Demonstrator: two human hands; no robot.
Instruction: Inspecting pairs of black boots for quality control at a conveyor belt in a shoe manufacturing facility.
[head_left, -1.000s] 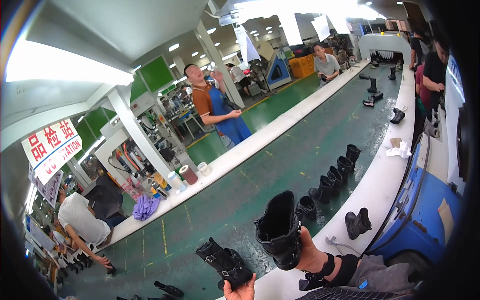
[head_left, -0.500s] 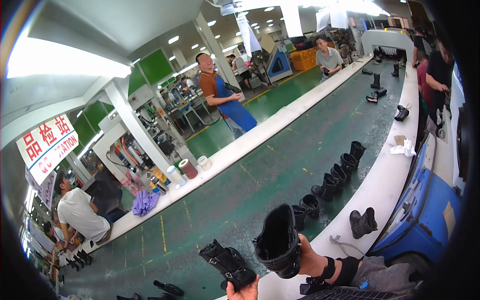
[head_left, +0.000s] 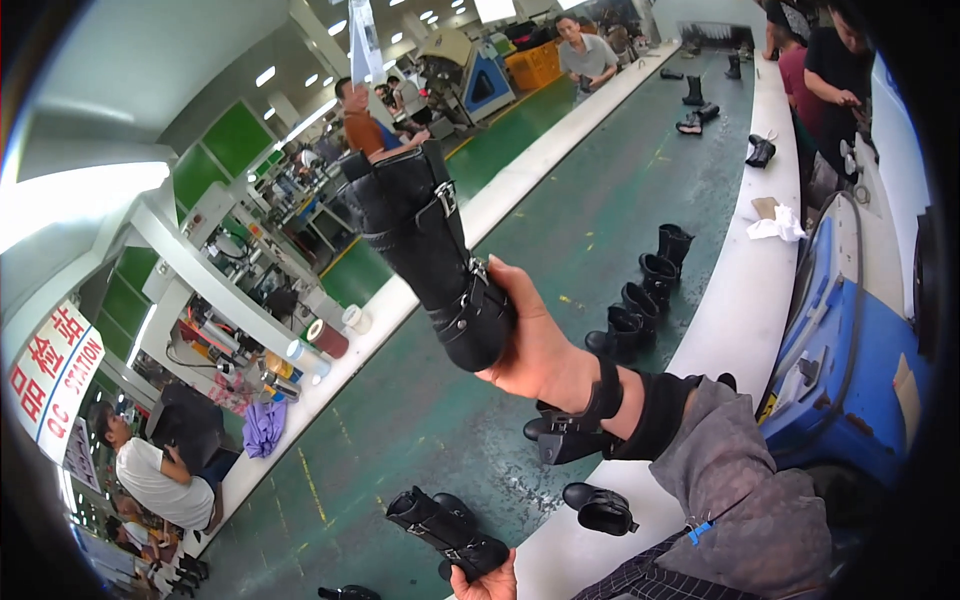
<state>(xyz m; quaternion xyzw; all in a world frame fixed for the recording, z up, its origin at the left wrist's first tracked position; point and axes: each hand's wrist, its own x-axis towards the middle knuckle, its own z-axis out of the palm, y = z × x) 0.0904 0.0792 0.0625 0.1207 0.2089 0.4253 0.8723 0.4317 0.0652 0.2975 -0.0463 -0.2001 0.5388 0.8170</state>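
In my raised right hand [head_left: 540,345] is a black buckled ankle boot [head_left: 430,255], gripped around its lower part by my fingers. It tilts with its shaft up and to the left, its straps and metal buckles showing. Low in the picture, my left hand [head_left: 485,580] has its fingers on another black buckled boot [head_left: 445,530] above the green belt. A further dark boot shape shows just behind that one, partly covered. One black boot [head_left: 600,508] lies on the white ledge beneath my right forearm.
Several black boots [head_left: 655,275] stand in a row on the green conveyor belt [head_left: 560,220], with more toward the far end. White ledges [head_left: 715,330] border it. A white cloth [head_left: 778,224], a purple cloth [head_left: 264,428] and spools [head_left: 327,338] sit on the ledges. Other people work alongside.
My right hand has lifted its boot up and to the left, turning it from opening toward me to buckled side showing. My left hand stays low with its boot. The whole view has shifted.
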